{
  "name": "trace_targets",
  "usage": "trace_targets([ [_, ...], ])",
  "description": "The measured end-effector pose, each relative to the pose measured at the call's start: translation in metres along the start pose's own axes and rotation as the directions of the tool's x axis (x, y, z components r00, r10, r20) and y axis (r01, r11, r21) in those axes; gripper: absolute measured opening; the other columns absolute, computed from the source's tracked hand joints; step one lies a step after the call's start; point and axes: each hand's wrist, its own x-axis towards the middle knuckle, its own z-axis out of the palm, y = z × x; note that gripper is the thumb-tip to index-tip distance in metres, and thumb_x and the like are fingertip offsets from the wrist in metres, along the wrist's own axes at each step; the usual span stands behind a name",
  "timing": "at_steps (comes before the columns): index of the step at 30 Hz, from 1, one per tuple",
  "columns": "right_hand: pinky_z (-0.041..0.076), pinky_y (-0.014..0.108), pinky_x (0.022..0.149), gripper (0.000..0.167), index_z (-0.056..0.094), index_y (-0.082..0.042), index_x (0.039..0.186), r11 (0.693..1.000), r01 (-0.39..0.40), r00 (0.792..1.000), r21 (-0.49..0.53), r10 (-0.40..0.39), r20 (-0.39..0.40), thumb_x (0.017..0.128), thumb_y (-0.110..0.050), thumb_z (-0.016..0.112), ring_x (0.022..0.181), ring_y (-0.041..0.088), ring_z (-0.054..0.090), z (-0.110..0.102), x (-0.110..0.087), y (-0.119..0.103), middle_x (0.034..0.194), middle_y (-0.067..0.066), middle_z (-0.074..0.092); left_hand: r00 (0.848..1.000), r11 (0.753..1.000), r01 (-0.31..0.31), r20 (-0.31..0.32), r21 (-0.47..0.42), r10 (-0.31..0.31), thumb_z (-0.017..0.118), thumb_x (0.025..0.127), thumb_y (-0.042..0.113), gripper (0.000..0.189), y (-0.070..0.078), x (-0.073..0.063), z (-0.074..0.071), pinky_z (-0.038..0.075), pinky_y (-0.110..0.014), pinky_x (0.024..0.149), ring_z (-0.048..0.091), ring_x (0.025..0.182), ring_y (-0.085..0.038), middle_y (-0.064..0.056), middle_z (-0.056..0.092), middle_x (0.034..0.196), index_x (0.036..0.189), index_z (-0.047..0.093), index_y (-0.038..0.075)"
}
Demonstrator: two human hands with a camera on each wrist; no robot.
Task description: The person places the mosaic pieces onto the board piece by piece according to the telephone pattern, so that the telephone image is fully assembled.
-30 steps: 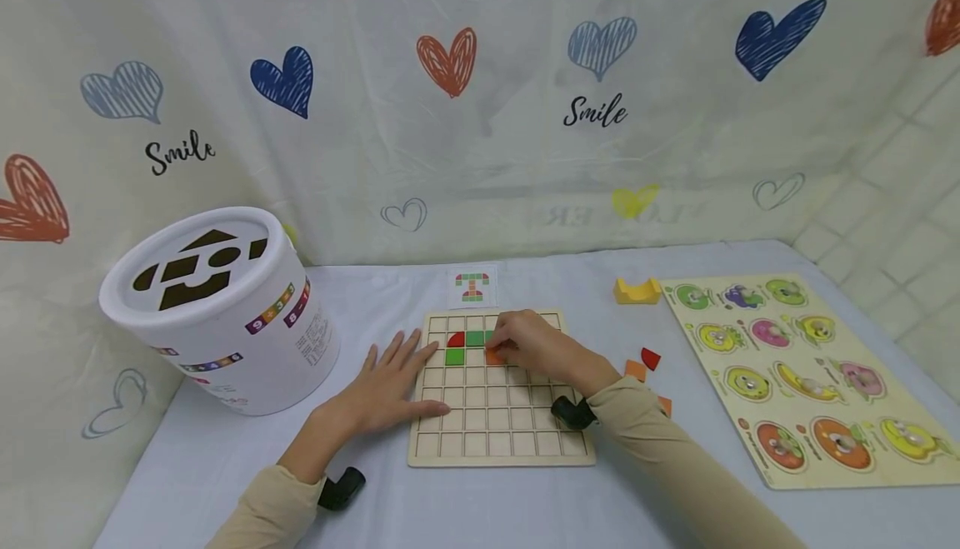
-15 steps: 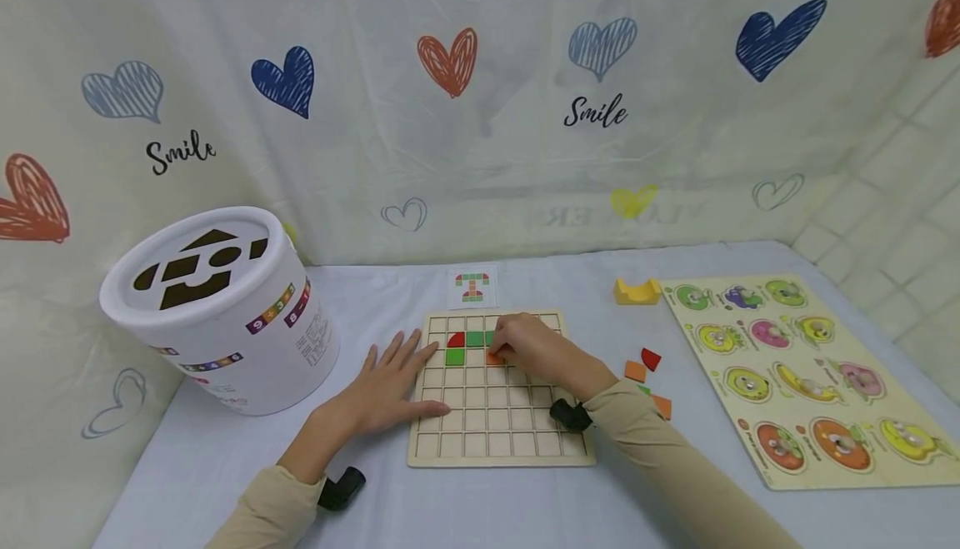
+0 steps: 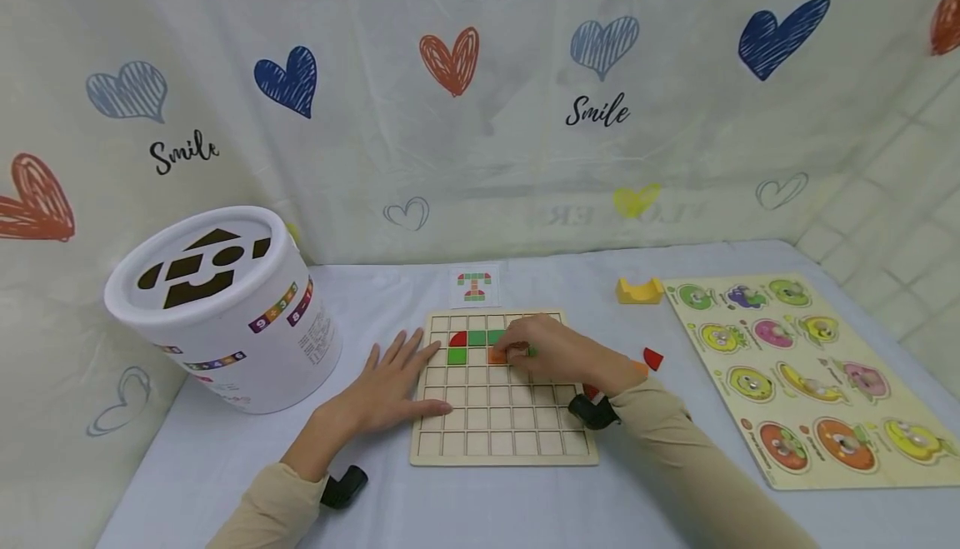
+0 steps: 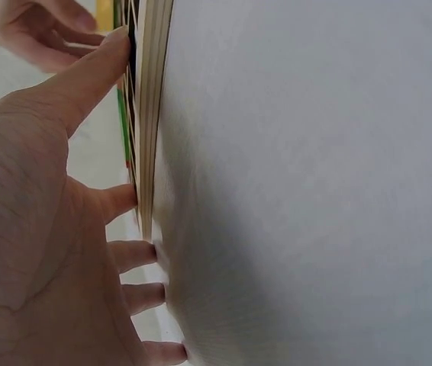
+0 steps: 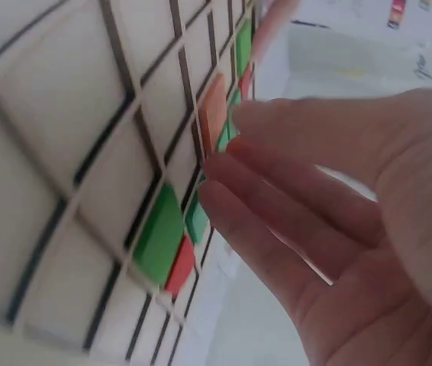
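Orange tile [image 5: 214, 113] — probably light, stiff, a little slick; best pinched by opposite sides. Flat, plain, squarish; sits in the gridded board [image 3: 502, 420], about midway between left and right edges, nearer the far one. My right hand [image 3: 557, 351] is loose beside it, gripping nothing — blurred, contact unclear. Left hand [image 3: 384, 388] spread at the board's left edge.

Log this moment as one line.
left hand: touching grid board | right hand: at orange tile | orange tile: in a board cell

Soft, diffuse light, grey shadow on the cloth [image 4: 307, 183], right wrist view hazily blurred.
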Motion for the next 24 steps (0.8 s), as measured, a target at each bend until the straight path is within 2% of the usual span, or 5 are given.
trace_targets([
  [4,0.059,0.038,0.089,0.026,0.075,-0.003,0.124,0.996,-0.081,0.997,0.031,0.081,0.019,0.098,0.0,0.071,0.102,0.021,0.069,-0.015,-0.019,0.009,0.114,0.008,0.072,1.0,1.0,0.001,0.003,-0.005,-0.001,0.062,0.092,0.072,0.101,0.0,0.002,0.002,-0.001,-0.072,0.122,0.001,0.161,-0.041,-0.017,0.01,0.175,0.166,0.029,0.012],
  [12,0.061,0.037,0.08,0.019,0.078,-0.006,0.108,0.99,-0.134,0.991,-0.04,0.134,0.01,0.092,0.004,0.075,0.09,0.015,0.069,-0.046,-0.072,0.034,0.104,0.002,0.072,1.0,1.0,0.015,0.018,0.006,-0.015,0.061,0.091,0.075,0.102,0.001,0.004,0.005,0.0,-0.071,0.122,0.0,0.161,-0.04,-0.016,0.01,0.175,0.167,0.029,0.014],
  [16,0.06,0.034,0.077,0.017,0.079,-0.006,0.104,0.981,-0.19,0.981,-0.028,0.19,0.033,0.09,0.003,0.077,0.086,0.012,0.067,-0.057,-0.099,0.046,0.099,0.0,0.072,1.0,1.0,0.013,0.013,0.014,-0.013,0.06,0.092,0.075,0.102,0.001,0.003,0.004,0.001,-0.071,0.122,0.001,0.161,-0.04,-0.017,0.01,0.175,0.167,0.028,0.014],
  [20,0.06,0.031,0.074,0.013,0.079,-0.004,0.102,0.977,-0.211,0.974,0.015,0.209,0.085,0.089,-0.003,0.081,0.082,0.009,0.066,-0.064,-0.114,0.054,0.095,-0.002,0.071,1.0,1.0,0.01,0.008,0.012,-0.01,0.061,0.092,0.074,0.102,0.001,0.002,0.002,0.001,-0.071,0.122,0.001,0.161,-0.041,-0.017,0.01,0.175,0.167,0.028,0.013],
  [24,0.06,0.029,0.073,0.018,0.079,-0.003,0.104,0.974,-0.222,0.97,0.043,0.217,0.107,0.087,-0.004,0.084,0.082,0.007,0.066,-0.064,-0.119,0.058,0.095,-0.004,0.068,1.0,1.0,0.014,0.007,0.008,-0.014,0.061,0.092,0.074,0.102,0.0,0.001,0.001,0.0,-0.071,0.122,0.0,0.161,-0.04,-0.017,0.01,0.175,0.167,0.028,0.014],
])
